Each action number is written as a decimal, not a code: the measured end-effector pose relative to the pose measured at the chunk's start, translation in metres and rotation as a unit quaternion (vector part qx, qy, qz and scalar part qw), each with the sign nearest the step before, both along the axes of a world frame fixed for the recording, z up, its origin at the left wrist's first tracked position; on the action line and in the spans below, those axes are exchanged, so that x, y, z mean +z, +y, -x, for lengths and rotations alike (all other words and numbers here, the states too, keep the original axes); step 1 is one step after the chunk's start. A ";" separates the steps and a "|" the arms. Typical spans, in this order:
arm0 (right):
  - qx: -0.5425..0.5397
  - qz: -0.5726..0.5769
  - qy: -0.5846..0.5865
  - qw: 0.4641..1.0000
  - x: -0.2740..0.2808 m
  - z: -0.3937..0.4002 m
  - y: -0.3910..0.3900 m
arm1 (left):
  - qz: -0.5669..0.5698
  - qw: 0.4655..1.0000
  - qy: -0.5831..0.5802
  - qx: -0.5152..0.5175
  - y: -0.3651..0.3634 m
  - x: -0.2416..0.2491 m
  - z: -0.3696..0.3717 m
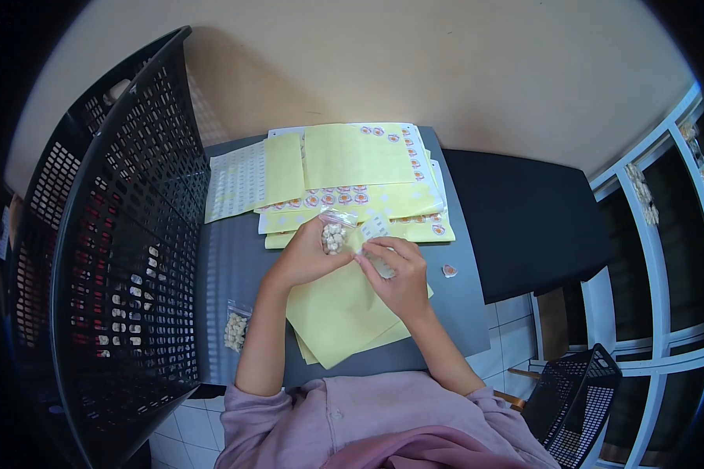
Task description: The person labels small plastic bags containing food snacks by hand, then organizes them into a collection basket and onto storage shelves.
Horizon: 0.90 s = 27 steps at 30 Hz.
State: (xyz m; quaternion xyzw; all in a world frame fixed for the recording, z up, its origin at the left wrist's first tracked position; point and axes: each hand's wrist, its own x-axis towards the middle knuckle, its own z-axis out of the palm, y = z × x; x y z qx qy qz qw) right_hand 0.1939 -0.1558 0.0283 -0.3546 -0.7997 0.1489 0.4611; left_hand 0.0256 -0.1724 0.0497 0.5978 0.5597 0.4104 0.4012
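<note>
My left hand (303, 254) is closed round a small clear zip bag (335, 237) filled with whitish pieces. Close beside it, my right hand (395, 273) has its fingers pinched together at a small piece of label sheet (375, 227) with small grey prints. What lies between the fingertips is too small to make out. Yellow backing sheets (340, 313) lie on the grey table (457, 313) under both hands. A single red and white sticker (449, 270) rests right of my right hand. Another filled clear bag (236, 330) lies left of my left forearm.
Large black crates (133, 227) stand at the left. Sticker sheets and yellow backing paper (360, 156) are stacked at the table's back, with a printed label sheet (238, 178) beside them. A black surface (524, 223), white shelving (657, 313) and a black basket (575, 402) are right.
</note>
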 end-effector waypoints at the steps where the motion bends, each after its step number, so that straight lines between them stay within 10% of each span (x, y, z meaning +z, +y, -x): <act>1: 0.003 0.007 0.008 1.000 0.000 0.000 -0.001 | 0.007 1.000 -0.007 -0.005 -0.002 0.005 -0.001; 27: -0.002 0.097 0.075 0.992 -0.003 -0.006 -0.010 | 0.010 0.997 0.010 -0.080 0.010 -0.001 -0.005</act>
